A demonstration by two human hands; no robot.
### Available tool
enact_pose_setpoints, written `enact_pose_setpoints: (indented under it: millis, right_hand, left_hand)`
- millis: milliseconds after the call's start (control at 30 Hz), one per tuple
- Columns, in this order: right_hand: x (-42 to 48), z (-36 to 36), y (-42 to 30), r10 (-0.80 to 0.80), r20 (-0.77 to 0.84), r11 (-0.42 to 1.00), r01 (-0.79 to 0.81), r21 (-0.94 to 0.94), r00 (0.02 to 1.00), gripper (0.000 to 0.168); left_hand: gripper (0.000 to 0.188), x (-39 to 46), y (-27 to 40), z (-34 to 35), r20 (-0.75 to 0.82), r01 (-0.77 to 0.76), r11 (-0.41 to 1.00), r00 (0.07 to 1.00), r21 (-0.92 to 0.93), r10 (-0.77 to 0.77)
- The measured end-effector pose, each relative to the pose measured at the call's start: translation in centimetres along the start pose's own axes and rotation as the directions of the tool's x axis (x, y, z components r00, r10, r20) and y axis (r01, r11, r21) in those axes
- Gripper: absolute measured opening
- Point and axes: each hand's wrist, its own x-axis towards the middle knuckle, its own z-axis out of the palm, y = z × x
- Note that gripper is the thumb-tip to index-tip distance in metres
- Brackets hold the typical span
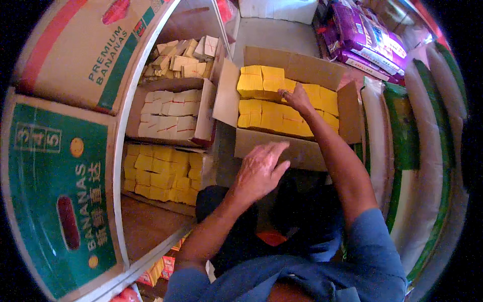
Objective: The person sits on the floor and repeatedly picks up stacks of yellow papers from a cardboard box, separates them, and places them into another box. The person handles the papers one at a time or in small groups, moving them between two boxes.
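An open cardboard box in front of me holds rows of bundled yellow paper packets, some tied with thin red bands. My right hand, a ring on one finger, reaches into it and rests against bundles in the back row. Its fingertips are partly hidden among the packets, so a grip on any bundle cannot be made out. Over the near flap hovers my left hand, holding nothing, with thumb and fingers apart.
Left, a white-edged shelf holds a carton of whitish bundles, yellow bundles and loose tan packets. Banana cartons flank it. Stacked green-and-white sacks border the box's right; purple bags lie behind.
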Motion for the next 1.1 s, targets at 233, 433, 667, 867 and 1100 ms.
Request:
enact_pose_setpoints:
  millis: [233, 433, 667, 867, 1100]
  right_hand:
    - [5.2, 4.7, -0.5, -0.098, -0.169, 0.995, 0.096, -0.025, 0.981, 0.097]
    - [7.2, 8.2, -1.3, -0.045, -0.177, 0.999, 0.041, -0.026, 0.983, 0.107]
    - [8.9, 6.2, 1.7, 0.066, -0.187, 0.998, -0.065, 0.011, 0.98, 0.089]
    - [8.1, 3.8, 4.9, 0.102, -0.184, 0.955, -0.045, 0.292, 0.978, 0.077]
    - [-1.0, -3.9, -2.9, -0.071, 0.063, 0.895, 0.035, 0.444, 0.995, 0.054]
  left_hand:
    - [0.044, -0.1, -0.3, -2.1, -0.06, -0.022, 0.999, 0.998, -0.049, 0.019]
    - [0.046, -0.3, -0.6, -3.1, -0.058, -0.036, 0.996, 0.998, -0.079, 0.032]
    - [0.046, -0.2, -0.7, -3.2, -0.088, -0.041, 0.997, 0.996, -0.058, 0.035]
    - [0.045, 0.0, -1.4, -2.4, -0.119, -0.001, 1.0, 0.993, -0.029, -0.003]
    - [0.043, 0.1, -2.7, -3.0, -0.219, 0.18, 0.974, 0.953, -0.139, -0.207]
